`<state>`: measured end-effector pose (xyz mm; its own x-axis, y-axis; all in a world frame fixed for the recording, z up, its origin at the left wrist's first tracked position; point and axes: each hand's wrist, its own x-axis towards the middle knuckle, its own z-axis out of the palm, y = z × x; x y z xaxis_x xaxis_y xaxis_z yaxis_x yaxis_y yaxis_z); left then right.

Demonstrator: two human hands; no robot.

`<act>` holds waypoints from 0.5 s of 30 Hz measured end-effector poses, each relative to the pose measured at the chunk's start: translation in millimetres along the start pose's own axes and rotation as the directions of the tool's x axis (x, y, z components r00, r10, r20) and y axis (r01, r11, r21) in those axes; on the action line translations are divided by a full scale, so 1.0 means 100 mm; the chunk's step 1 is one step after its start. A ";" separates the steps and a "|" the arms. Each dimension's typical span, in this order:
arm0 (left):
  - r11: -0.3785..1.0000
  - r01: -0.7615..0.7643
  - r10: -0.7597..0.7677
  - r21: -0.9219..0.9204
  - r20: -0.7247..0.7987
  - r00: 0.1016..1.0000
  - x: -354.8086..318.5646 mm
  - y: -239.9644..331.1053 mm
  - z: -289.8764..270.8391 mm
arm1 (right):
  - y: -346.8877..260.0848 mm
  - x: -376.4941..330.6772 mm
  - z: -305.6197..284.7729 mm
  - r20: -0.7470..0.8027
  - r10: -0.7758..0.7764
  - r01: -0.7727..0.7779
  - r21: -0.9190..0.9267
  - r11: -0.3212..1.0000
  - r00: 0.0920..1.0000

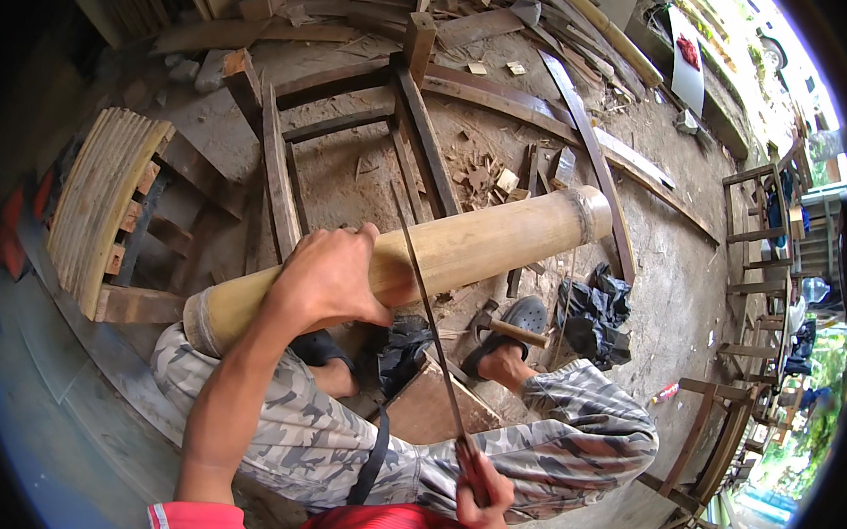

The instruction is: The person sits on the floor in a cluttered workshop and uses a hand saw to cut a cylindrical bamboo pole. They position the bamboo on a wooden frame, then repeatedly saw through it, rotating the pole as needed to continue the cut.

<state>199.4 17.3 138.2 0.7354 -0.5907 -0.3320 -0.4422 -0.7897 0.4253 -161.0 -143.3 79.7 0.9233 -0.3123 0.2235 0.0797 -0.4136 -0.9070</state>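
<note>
A thick, pale bamboo pole (507,234) lies slantwise across in front of me, its left end by my left thigh. My left hand (325,276) is clamped over it, fingers on the far side and thumb on the near side. In my right hand (484,493), low and close to my body, is the dark handle of a handsaw (433,326). Its long narrow blade crosses the bamboo just right of my left hand. The teeth are too fine to make out, and a cut in the bamboo cannot be seen.
Beyond the bamboo stands a dark wooden frame (281,176). A slatted wooden piece (109,207) is at left. A hammer (511,329) rests by my right shoe, beside a black plastic bag (594,314). Wood scraps (481,177) and planks litter the floor; wooden chairs (710,432) line the right.
</note>
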 end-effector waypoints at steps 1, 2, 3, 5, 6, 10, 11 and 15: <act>1.000 0.002 -0.002 -0.012 -0.003 1.000 -0.02 0.01 -0.02 | -0.01 0.15 0.08 0.030 0.012 -0.011 -0.031 0.999 0.999; 1.000 -0.002 0.002 -0.020 -0.003 1.000 -0.02 0.02 -0.04 | 0.00 0.40 0.22 0.053 0.025 -0.022 -0.063 0.998 0.998; 1.000 -0.012 0.013 -0.019 0.010 1.000 -0.01 0.02 -0.03 | 0.04 0.66 0.41 0.027 0.005 -0.005 -0.018 1.000 1.000; 1.000 -0.016 0.016 -0.018 0.027 1.000 0.04 0.00 -0.03 | 0.13 1.10 0.66 -0.013 -0.042 0.043 0.057 0.997 0.999; 1.000 -0.019 0.020 -0.011 0.024 1.000 0.03 -0.02 -0.02 | 0.15 1.19 0.74 -0.028 -0.055 0.058 0.088 0.994 0.998; 1.000 -0.023 0.023 0.013 0.037 0.999 0.01 -0.03 -0.04 | 0.20 0.72 0.43 -0.060 -0.026 0.026 0.001 1.000 0.998; 0.999 -0.029 0.028 0.023 0.036 0.999 0.01 -0.04 -0.06 | 0.28 0.38 0.28 -0.051 -0.060 0.056 -0.084 0.995 0.997; 1.000 0.002 -0.002 0.012 0.042 0.999 0.03 0.01 -0.05 | 0.30 -0.16 -0.02 -0.026 -0.044 0.043 -0.034 0.998 0.999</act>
<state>203.7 16.3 141.9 0.7145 -0.5952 -0.3677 -0.4468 -0.7927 0.4148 -174.1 -152.7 50.0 0.9088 -0.3164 0.2722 0.1060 -0.4558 -0.8838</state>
